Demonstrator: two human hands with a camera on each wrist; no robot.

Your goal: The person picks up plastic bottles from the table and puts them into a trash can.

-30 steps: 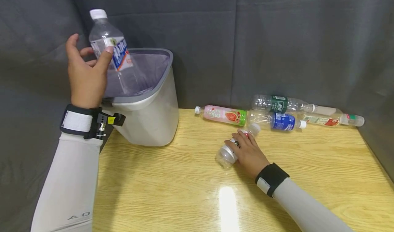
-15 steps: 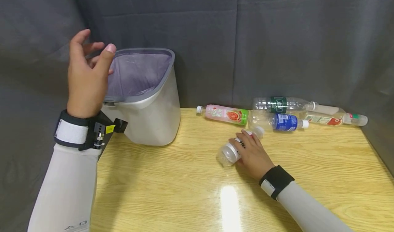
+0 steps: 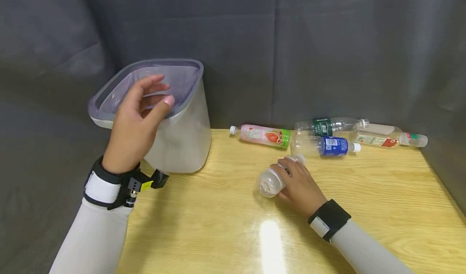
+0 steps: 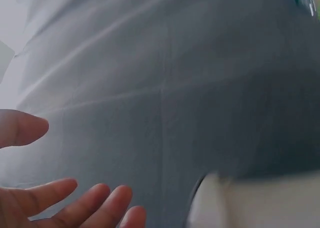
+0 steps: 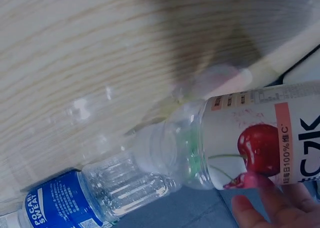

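Note:
My right hand (image 3: 300, 187) grips a clear plastic bottle (image 3: 268, 182) around its middle, over the front part of the table. In the right wrist view this cherry-label bottle (image 5: 250, 143) has a white cap, and fingertips show along its lower edge. Its base tilts toward the head camera. My left hand (image 3: 136, 124) holds nothing; its fingers are loosely bent, thumb apart, in front of the trash bin (image 3: 183, 144). The bin is off-white with a grey rim and a purple liner; the hand hides part of its near rim. Left fingers (image 4: 102, 208) appear bare in the left wrist view.
Several bottles lie along the back of the table (image 3: 218, 225): a pink-label bottle (image 3: 263, 135), a green-label bottle (image 3: 322, 127), a blue-label bottle (image 3: 334, 146) and a clear one with a red-and-white label (image 3: 378, 140). A grey curtain (image 3: 327, 55) hangs behind.
My left hand let a blue-and-white-label bottle go into the bin, then moved right and down toward me. The right hand's bottle has tipped, its base now facing the camera more.

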